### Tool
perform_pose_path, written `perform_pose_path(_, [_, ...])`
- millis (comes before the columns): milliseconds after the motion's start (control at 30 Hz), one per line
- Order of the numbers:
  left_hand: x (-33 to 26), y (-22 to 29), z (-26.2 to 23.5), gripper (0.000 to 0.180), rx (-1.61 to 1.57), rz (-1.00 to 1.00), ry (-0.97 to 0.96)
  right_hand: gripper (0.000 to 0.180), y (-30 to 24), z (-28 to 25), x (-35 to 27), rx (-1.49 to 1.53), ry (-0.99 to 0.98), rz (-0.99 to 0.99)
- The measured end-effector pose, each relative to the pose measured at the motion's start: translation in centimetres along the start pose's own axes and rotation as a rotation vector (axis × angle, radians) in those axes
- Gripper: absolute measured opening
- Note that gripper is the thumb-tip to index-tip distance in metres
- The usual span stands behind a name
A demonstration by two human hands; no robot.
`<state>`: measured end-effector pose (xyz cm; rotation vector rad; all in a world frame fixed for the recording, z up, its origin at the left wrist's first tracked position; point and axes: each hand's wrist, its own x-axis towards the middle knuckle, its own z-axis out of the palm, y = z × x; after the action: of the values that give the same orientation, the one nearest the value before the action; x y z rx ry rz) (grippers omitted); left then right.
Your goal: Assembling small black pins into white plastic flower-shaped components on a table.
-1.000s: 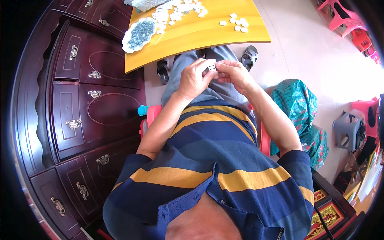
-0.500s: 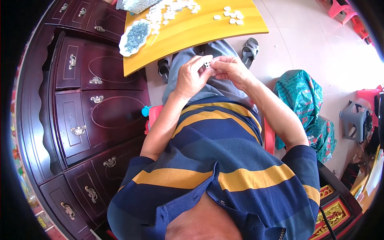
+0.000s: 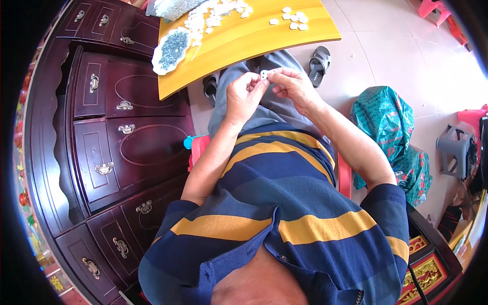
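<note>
Over my lap, just off the near edge of the yellow wooden table (image 3: 239,43), my two hands meet at a small white piece with dark spots (image 3: 264,74). My left hand (image 3: 243,99) pinches it between thumb and forefinger. From the other side, the thumb and forefinger of my right hand (image 3: 297,89) also close on it. The piece is too small for its exact kind to show. On the table lie many similar loose white pieces (image 3: 216,19), with a separate small cluster (image 3: 294,18) to the right. A white scalloped dish (image 3: 158,66) holds small dark parts (image 3: 174,48).
A clear plastic bag of white pieces (image 3: 175,7) sits at the table's far left. Dark wooden drawers (image 3: 147,147) line my left. Green wrapped bundles (image 3: 384,119) and a grey stool (image 3: 454,150) stand to the right. Sandals (image 3: 319,66) lie under the table.
The white piece has tilted and shows more plainly between my fingertips. My left fingers have shifted slightly, and the whole view has moved a little.
</note>
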<state>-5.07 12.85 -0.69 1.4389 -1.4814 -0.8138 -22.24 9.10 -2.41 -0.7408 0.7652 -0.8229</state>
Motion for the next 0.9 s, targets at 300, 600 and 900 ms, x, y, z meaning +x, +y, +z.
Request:
perform_pose_path(300, [-0.2,0.4,0.9,0.011,-0.293,-0.233,0.035,0.017,0.4,0.3,-0.1,-0.067,0.039,-0.084])
perform_pose_path(600, [-0.3,0.2,1.4,0.013,-0.334,-0.225,0.068,0.017,0.3,0.4,-0.1,-0.012,0.038,-0.082])
perform_pose_path(900, [-0.6,0.4,1.2,0.010,-0.307,-0.229,0.036,0.017,0.1,0.6,-0.3,-0.051,0.045,-0.121])
